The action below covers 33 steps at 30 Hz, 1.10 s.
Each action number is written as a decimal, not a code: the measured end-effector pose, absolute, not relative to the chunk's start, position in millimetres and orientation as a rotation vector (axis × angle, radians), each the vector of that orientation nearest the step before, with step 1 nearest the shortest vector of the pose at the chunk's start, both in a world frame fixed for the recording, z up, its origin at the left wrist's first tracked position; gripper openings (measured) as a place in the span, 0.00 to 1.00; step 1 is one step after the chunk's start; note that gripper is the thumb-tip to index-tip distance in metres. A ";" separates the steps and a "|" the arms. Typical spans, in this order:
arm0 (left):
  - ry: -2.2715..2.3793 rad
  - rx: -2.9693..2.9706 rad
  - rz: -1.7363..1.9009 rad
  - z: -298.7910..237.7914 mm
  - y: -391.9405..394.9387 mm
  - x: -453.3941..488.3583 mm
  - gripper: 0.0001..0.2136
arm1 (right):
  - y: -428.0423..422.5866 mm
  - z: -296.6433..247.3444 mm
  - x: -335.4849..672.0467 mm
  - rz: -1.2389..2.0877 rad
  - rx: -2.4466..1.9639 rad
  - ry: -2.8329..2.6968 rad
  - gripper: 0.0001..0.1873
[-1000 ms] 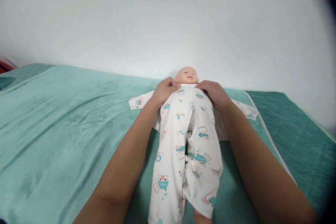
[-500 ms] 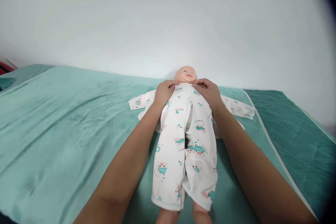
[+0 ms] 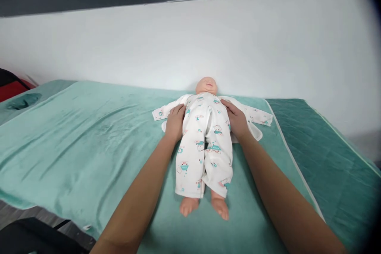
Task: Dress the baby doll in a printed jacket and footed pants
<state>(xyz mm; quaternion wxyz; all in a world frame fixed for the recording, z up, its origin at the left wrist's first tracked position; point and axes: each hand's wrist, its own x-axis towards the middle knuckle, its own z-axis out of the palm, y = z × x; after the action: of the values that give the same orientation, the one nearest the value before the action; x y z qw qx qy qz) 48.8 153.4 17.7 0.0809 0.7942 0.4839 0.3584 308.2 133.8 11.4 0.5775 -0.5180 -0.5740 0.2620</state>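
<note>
A baby doll point(image 3: 206, 85) lies on its back, its head toward the wall and its bare feet toward me. White printed pants point(image 3: 192, 154) cover its legs and reach up over its chest. Beneath the doll a white printed baby shirt point(image 3: 258, 116) is spread, with its sleeves out to both sides. My left hand point(image 3: 175, 121) rests against the left side of the doll's trunk, fingers extended. On the other side, my right hand point(image 3: 235, 118) lies along the trunk, its fingers also extended and partly hidden by the cloth.
A light green blanket point(image 3: 89, 135) covers the bed, with a darker green quilted cover point(image 3: 324, 158) at the right. A white wall point(image 3: 133, 47) stands behind. At far left is a red and black object point(image 3: 12, 87); a black item point(image 3: 35, 238) sits below the bed's edge.
Both hands have moved from the doll's neck down to the sides of its trunk. My view has shifted, so the doll's feet and more of the surroundings show.
</note>
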 end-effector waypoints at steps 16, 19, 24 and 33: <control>1.482 2.367 0.903 26.4 78.5 34.9 0.13 | -15.8 33.8 265.8 0.397 -1.260 -1.334 0.15; 1.473 2.214 1.037 27.0 43.8 29.5 0.12 | -41.0 42.6 257.8 0.460 -1.269 -1.464 0.11; 1.287 1.868 0.947 31.3 -11.4 6.7 0.10 | -67.7 50.2 244.8 0.565 -1.375 -1.796 0.10; 1.006 1.769 0.603 47.3 -38.8 -11.8 0.16 | -86.4 61.5 208.2 0.359 -1.545 -2.271 0.17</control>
<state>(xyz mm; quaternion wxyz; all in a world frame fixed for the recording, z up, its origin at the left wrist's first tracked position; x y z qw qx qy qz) -11.8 -38.8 47.3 0.4879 0.7275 0.4138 0.2480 208.2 -86.4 61.5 0.1846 -0.5482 -0.8057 0.1273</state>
